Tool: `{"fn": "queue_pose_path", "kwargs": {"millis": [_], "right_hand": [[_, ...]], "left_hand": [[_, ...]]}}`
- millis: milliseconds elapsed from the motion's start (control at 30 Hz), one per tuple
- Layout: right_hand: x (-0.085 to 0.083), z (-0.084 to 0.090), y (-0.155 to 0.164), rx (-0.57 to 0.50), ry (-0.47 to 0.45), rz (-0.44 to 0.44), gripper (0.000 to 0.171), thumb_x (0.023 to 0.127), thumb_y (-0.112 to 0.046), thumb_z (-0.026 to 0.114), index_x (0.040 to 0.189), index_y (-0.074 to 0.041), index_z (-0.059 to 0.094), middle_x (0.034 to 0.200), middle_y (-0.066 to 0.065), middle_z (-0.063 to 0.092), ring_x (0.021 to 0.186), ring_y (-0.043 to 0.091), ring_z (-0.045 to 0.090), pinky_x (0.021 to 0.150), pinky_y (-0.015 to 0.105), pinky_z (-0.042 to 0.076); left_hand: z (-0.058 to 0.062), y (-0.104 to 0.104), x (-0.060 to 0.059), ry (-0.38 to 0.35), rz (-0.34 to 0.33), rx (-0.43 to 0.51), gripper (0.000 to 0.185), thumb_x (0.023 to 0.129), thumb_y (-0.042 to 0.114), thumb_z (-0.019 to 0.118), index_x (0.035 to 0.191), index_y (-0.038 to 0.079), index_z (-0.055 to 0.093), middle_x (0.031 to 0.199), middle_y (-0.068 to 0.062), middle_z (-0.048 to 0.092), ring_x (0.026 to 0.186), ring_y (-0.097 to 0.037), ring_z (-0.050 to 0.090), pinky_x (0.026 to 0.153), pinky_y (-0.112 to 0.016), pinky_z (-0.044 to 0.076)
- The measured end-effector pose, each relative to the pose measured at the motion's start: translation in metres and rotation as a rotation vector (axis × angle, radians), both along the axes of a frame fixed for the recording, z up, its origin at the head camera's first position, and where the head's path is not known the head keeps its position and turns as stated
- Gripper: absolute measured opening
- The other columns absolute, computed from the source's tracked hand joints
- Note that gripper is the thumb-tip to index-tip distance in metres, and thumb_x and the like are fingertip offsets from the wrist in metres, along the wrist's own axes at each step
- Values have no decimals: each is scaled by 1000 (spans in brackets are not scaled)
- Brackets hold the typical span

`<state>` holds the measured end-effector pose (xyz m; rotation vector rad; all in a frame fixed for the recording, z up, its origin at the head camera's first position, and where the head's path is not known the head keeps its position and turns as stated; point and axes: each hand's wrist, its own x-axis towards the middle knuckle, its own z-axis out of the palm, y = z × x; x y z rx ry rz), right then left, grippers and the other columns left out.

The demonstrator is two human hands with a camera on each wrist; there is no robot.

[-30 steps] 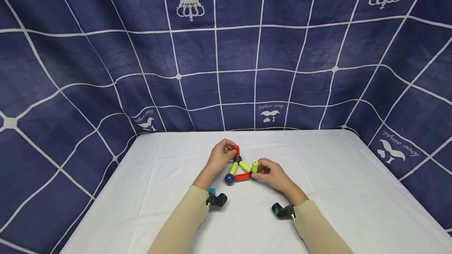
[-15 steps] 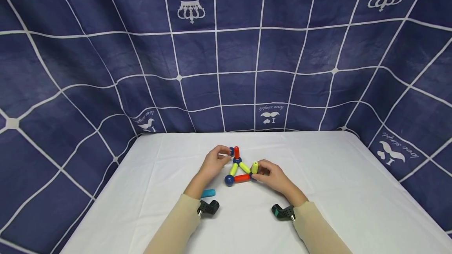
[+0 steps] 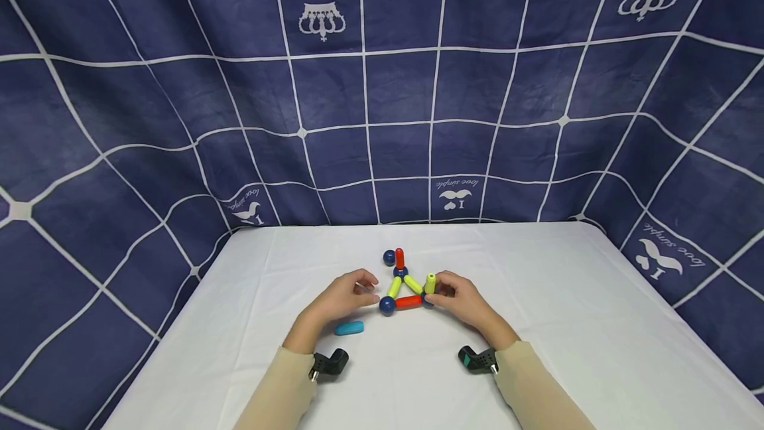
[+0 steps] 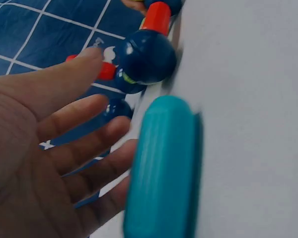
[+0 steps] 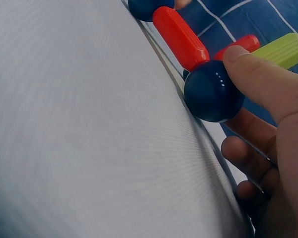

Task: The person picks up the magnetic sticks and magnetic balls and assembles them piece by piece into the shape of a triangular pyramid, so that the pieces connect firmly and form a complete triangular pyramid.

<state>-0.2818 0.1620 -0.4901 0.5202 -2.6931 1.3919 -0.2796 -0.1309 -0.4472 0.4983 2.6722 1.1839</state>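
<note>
A triangle of rods and blue balls lies on the white table. Its front side is a red rod (image 3: 408,301); two yellow-green rods (image 3: 394,286) form the others. At the right corner my right hand (image 3: 464,297) pinches a blue ball (image 5: 213,91) between thumb and fingers. A yellow-green rod (image 3: 430,283) stands upright on that ball. Another red rod (image 3: 400,259) stands on the back ball (image 3: 400,273). My left hand (image 3: 346,295), fingers spread and holding nothing, hovers left of the front-left ball (image 3: 387,305). A teal rod (image 4: 161,168) lies just below this hand.
A loose blue ball (image 3: 389,257) sits behind the triangle, beside the upright red rod. A white cloth covers the table (image 3: 537,324). Dark blue curtain (image 3: 406,85) with white grid lines rises at the back and both sides.
My left hand has left the upright red rod and the loose ball, drawing back toward me and left. The teal rod is now uncovered. My right hand stays at its corner.
</note>
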Motion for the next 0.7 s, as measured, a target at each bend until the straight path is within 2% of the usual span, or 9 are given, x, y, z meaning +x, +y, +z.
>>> {"fn": "queue_pose_path", "kwargs": {"millis": [133, 267, 533, 700], "right_hand": [[0, 0, -1, 3, 10, -4, 18, 83, -25, 82, 94, -21, 68, 84, -4, 58, 75, 12, 51, 66, 23, 42], [1, 0, 0, -9, 22, 6, 18, 83, -24, 82, 93, -19, 68, 82, -3, 57, 74, 12, 50, 65, 24, 42], [0, 0, 0, -23, 27, 15, 20, 82, -24, 82, 94, -16, 68, 83, 0, 58, 73, 12, 49, 64, 23, 41], [-1, 0, 1, -27, 22, 15, 20, 82, -24, 83, 94, -17, 69, 83, -1, 57, 73, 12, 48, 63, 23, 40]], "left_hand": [[4, -10, 5, -21, -97, -43, 35, 85, 22, 80, 114, 10, 65, 106, -5, 67, 88, -14, 59, 83, -32, 49], [7, -18, 7, -37, -155, -83, 33, 84, 19, 81, 111, 9, 66, 100, -4, 66, 85, -13, 56, 77, -27, 47], [10, -24, 12, -76, -188, -206, 24, 78, 20, 85, 95, 13, 70, 92, -1, 62, 84, -14, 52, 78, -30, 43], [11, -24, 15, -81, -207, -231, 21, 76, 18, 86, 89, 14, 71, 91, -1, 61, 84, -14, 51, 78, -31, 43]]}}
